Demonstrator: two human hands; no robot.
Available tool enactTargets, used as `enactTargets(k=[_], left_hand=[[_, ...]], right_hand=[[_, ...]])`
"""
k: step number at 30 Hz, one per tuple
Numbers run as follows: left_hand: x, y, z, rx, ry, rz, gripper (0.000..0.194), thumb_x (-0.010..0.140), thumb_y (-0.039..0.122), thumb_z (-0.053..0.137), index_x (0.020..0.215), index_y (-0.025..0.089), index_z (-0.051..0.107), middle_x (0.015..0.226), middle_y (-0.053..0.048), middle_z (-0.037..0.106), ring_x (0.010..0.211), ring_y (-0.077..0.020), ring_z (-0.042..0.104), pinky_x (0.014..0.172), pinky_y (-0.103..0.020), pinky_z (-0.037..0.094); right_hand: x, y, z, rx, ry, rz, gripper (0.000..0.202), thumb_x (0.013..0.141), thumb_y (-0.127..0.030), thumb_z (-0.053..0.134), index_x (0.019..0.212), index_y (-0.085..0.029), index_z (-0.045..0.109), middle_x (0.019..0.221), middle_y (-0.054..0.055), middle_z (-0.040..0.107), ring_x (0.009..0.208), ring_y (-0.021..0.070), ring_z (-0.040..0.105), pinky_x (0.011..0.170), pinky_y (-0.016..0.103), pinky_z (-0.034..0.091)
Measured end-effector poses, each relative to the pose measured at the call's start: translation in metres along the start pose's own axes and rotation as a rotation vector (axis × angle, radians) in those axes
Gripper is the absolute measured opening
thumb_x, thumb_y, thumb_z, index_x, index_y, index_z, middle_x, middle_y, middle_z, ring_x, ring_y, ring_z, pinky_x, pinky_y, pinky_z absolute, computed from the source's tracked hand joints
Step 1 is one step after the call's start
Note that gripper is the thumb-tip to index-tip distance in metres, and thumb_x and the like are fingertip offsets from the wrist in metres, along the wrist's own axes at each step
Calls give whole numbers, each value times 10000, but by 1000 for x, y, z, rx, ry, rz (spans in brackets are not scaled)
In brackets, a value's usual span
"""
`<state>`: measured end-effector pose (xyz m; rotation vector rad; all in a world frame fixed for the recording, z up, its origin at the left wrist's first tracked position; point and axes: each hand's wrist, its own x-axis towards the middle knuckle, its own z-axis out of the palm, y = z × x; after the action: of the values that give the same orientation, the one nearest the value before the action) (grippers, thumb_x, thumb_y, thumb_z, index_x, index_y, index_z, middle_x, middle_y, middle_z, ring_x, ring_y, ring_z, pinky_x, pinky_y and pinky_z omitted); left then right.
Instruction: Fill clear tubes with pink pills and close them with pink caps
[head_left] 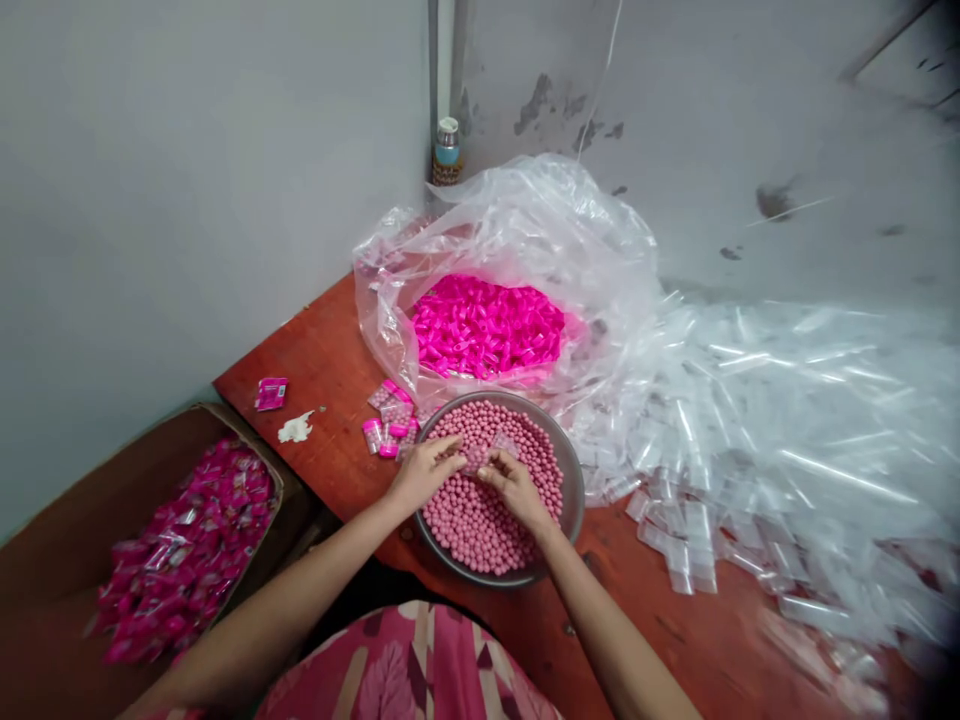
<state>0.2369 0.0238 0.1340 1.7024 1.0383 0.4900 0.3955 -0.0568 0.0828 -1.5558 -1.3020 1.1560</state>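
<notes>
A round grey bowl [576, 490] full of pink beads [480, 525] stands on the table in front of me. Over the beads, my right hand [517, 486] pinches a small clear plastic container [505, 443]. My left hand [426, 470] is at the other side of it, fingers closed together at its left end; beads seen through the clear plastic make its outline hard to follow. Left of the bowl lie several small clear containers with pink caps [391, 420], with beads inside. Behind the bowl, a large clear bag [600, 230] holds many bright pink caps [487, 325].
Clear plastic tubes [690, 530] are heaped across the right of the red table [300, 340]. At lower left, a cardboard box [67, 520] holds pink packets [195, 540]. A pink packet [271, 393] lies near the table's left edge. A bottle [448, 145] stands in the corner.
</notes>
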Motion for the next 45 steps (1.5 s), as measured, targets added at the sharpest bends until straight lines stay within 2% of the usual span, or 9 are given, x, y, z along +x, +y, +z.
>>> enactTargets(k=[4, 14, 22, 25, 28, 31, 36, 41, 45], left_hand=[[-8, -2, 22, -145, -56, -34, 285, 760, 266, 520, 1018, 187, 611, 985, -23, 658, 904, -171, 592, 825, -283, 441], [-4, 3, 26, -570, -207, -173, 334, 737, 300, 558, 1028, 142, 607, 975, -71, 649, 846, -185, 603, 770, -331, 470], [-5, 7, 18, -709, -206, -165, 361, 702, 319, 611, 1007, 128, 614, 967, -85, 644, 875, -196, 593, 819, -356, 448], [-5, 6, 7, -639, -124, -112, 329, 716, 313, 594, 993, 137, 616, 955, -74, 646, 881, -191, 586, 820, -344, 452], [-5, 1, -8, -638, -90, -107, 311, 745, 317, 559, 999, 144, 608, 956, -68, 643, 885, -183, 583, 807, -326, 463], [-6, -7, -23, -625, -47, -160, 320, 756, 338, 544, 1012, 153, 595, 962, -66, 641, 858, -174, 588, 768, -304, 480], [-3, -22, -39, -712, -13, -249, 320, 757, 359, 544, 1006, 164, 588, 938, -61, 650, 785, -163, 607, 719, -301, 503], [4, -34, -42, -744, 34, -294, 355, 741, 356, 566, 1040, 166, 581, 968, -56, 652, 872, -190, 603, 782, -334, 492], [10, -32, -42, -576, 93, -240, 309, 750, 340, 553, 1006, 176, 608, 968, -44, 661, 877, -184, 602, 799, -310, 473]], right_hand=[[-9, -15, -2, 263, 46, 28, 142, 751, -274, 545, 871, -207, 506, 835, 8, 573, 792, 161, 560, 724, 312, 466], [-16, -58, -43, -315, -22, -285, 276, 831, -268, 462, 1094, -237, 537, 1064, 64, 560, 1012, 165, 505, 884, 342, 403], [-4, -69, -37, -139, -69, -200, 334, 826, -293, 475, 1157, -260, 505, 1166, 46, 543, 1061, 169, 504, 894, 341, 412], [25, -66, -43, -163, 36, -196, 357, 834, -285, 460, 1187, -233, 460, 1113, 54, 576, 970, 161, 559, 825, 316, 455], [80, -57, -46, -539, 96, -282, 266, 845, -256, 435, 1085, -200, 534, 1015, 61, 614, 933, 169, 564, 816, 314, 442], [144, -47, -42, -935, 48, -310, 287, 848, -196, 411, 1120, -177, 501, 1063, 89, 581, 972, 189, 526, 797, 306, 424], [218, -33, -30, -1126, -26, -314, 323, 816, -90, 406, 1116, -158, 506, 1111, 132, 532, 1023, 233, 461, 828, 351, 352], [242, -27, -31, -1175, -68, -314, 247, 820, -103, 407, 994, -167, 571, 1005, 122, 578, 963, 232, 475, 819, 362, 321], [222, -43, -40, -1093, -11, -297, 238, 835, -229, 440, 1032, -143, 543, 999, 126, 586, 911, 231, 512, 791, 355, 354]])
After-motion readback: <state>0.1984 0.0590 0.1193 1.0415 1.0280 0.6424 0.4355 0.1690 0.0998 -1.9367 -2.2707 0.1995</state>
